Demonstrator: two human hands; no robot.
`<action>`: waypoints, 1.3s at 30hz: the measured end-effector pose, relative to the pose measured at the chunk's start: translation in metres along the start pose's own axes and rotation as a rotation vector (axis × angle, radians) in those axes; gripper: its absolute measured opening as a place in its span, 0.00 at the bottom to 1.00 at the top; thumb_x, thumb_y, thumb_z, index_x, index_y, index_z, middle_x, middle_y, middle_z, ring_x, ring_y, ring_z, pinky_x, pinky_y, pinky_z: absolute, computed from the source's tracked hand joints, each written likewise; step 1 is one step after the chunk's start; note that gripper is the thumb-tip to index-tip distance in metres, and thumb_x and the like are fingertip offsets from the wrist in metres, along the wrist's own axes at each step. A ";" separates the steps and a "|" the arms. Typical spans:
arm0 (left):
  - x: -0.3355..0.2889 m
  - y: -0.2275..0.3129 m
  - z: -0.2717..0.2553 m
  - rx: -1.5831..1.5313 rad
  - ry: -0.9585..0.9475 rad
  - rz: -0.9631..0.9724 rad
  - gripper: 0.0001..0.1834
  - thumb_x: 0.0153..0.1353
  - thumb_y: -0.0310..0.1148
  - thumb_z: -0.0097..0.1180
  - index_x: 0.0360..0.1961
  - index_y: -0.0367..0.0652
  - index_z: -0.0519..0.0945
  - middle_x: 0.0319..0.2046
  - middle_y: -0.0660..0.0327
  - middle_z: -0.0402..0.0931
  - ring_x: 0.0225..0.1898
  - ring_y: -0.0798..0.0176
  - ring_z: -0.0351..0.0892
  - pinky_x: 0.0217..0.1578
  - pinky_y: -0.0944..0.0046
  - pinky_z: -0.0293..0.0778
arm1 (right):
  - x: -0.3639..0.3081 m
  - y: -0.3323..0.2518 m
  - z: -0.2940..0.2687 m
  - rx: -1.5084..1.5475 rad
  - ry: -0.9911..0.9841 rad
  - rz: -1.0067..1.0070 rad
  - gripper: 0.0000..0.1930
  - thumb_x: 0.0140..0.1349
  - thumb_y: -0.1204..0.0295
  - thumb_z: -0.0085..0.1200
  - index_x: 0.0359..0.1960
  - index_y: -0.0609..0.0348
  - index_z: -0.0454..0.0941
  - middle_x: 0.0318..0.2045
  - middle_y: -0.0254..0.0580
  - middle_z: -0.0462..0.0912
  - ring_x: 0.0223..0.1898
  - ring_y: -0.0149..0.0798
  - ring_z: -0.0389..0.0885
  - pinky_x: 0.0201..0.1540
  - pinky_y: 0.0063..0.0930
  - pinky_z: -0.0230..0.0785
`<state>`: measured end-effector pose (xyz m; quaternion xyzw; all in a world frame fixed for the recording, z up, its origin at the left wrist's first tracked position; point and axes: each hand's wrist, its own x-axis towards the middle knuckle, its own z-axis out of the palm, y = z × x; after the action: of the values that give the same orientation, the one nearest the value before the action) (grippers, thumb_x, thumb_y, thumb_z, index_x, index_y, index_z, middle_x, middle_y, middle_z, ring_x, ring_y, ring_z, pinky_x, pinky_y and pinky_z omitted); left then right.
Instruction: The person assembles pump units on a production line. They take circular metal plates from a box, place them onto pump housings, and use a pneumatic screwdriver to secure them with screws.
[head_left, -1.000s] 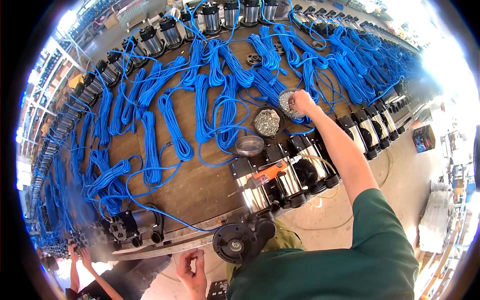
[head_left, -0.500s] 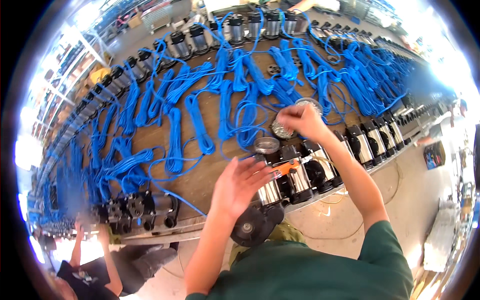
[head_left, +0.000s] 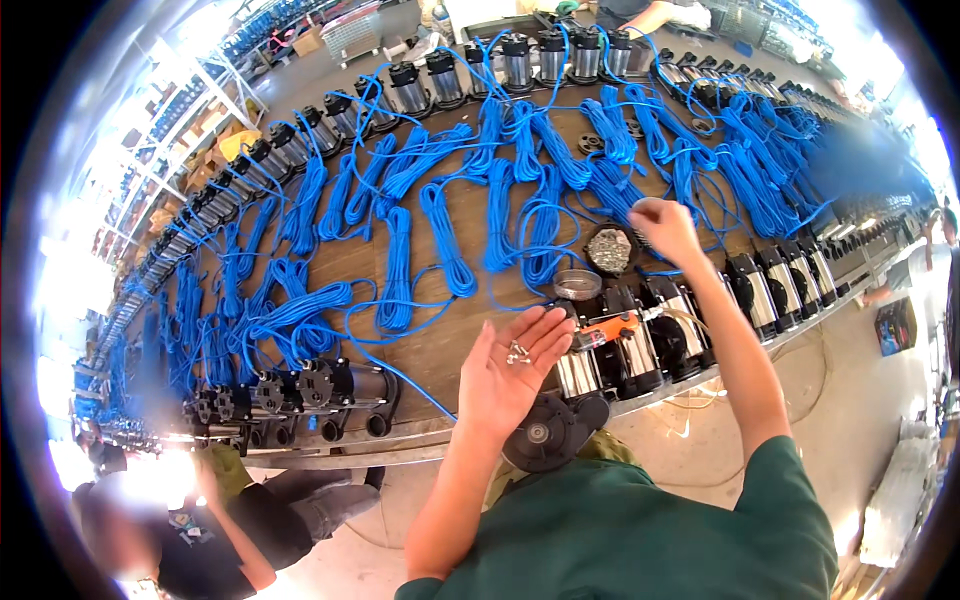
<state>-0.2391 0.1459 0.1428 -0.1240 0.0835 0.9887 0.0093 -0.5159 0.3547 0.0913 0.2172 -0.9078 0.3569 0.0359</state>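
My left hand point(head_left: 500, 395) is turned palm up, fingers stretched out, with several small silvery screws point(head_left: 517, 353) lying on it. My right hand point(head_left: 668, 232) is raised beyond a dark bowl of small metal parts point(head_left: 609, 250), its thumb and fingers pinched together; what is between them, if anything, is too small to make out. Beside the left fingertips, an orange air screwdriver point(head_left: 612, 328) with a hose rests across steel-bodied pumps point(head_left: 636, 355). A clear round dish point(head_left: 577, 285) stands just behind it. Below my left hand is a pump's black round end point(head_left: 538, 432).
Bundles of blue cable point(head_left: 445, 240) cover much of the brown tabletop point(head_left: 400, 352). Pumps line its far edge point(head_left: 515, 62) and near edge, more lying at the left point(head_left: 335, 385). A co-worker point(head_left: 215, 530) is at the lower left; another person's arm point(head_left: 655, 17) shows at the far side.
My left hand has turned palm up, bringing the screws into sight. The right hand has moved from above the bowl of metal parts to beyond it, still pinched. The whole view has shifted.
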 end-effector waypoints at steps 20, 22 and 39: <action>-0.030 0.048 -0.094 0.213 0.453 0.212 0.14 0.70 0.31 0.38 0.47 0.30 0.70 0.40 0.49 0.76 0.37 0.53 0.75 0.38 0.58 0.73 | -0.142 -0.008 0.149 1.261 -0.125 1.594 0.14 0.56 0.58 0.64 0.31 0.51 0.74 0.28 0.29 0.76 0.30 0.35 0.79 0.27 0.23 0.74; -0.027 0.044 -0.101 0.302 0.412 0.215 0.13 0.71 0.31 0.38 0.45 0.31 0.71 0.38 0.49 0.77 0.33 0.56 0.73 0.32 0.61 0.69 | -0.141 0.003 0.158 1.255 0.025 1.520 0.12 0.56 0.60 0.65 0.31 0.49 0.74 0.28 0.28 0.76 0.28 0.33 0.77 0.26 0.21 0.72; -0.067 0.011 -0.049 0.413 0.219 0.077 0.07 0.65 0.32 0.55 0.32 0.41 0.76 0.21 0.64 0.70 0.18 0.72 0.64 0.15 0.75 0.55 | -0.147 -0.079 0.032 1.707 0.359 0.818 0.15 0.56 0.65 0.51 0.42 0.59 0.70 0.42 0.46 0.81 0.43 0.39 0.81 0.44 0.32 0.74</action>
<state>-0.1631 0.1268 0.1146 -0.2226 0.2891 0.9310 -0.0122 -0.3469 0.3365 0.0845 -0.2212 -0.3287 0.9099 -0.1230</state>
